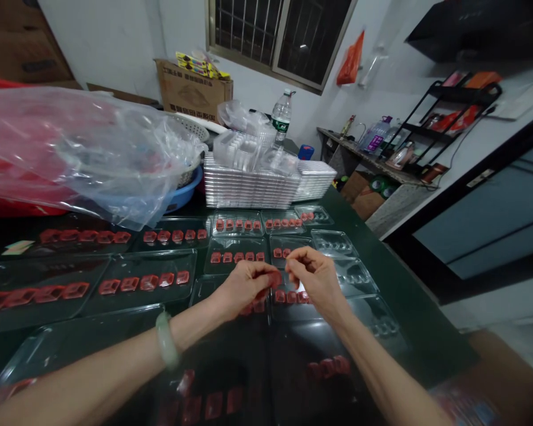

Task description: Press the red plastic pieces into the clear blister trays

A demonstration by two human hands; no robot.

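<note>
My left hand point(245, 289), with a pale green bangle on the wrist, pinches a small red translucent piece point(275, 278) between thumb and fingertips. Close beside it on the right, my right hand point(316, 283) has its thumb and fingers drawn together; what they hold, if anything, is hidden. Both hands hover over clear plastic trays. Just beneath them, one tray carries a row of red pieces point(286, 297), partly covered by my right hand. Behind it lies another tray with two red pieces point(281, 252) showing.
Clear trays with rows of red pieces point(149, 283) cover the dark green table point(420, 337). Trays without red pieces point(335, 241) lie along the right. Behind stand stacked clear trays point(251, 184), a water bottle point(282, 115), a cardboard box point(194, 90) and a blue basin point(184, 192) under plastic wrap.
</note>
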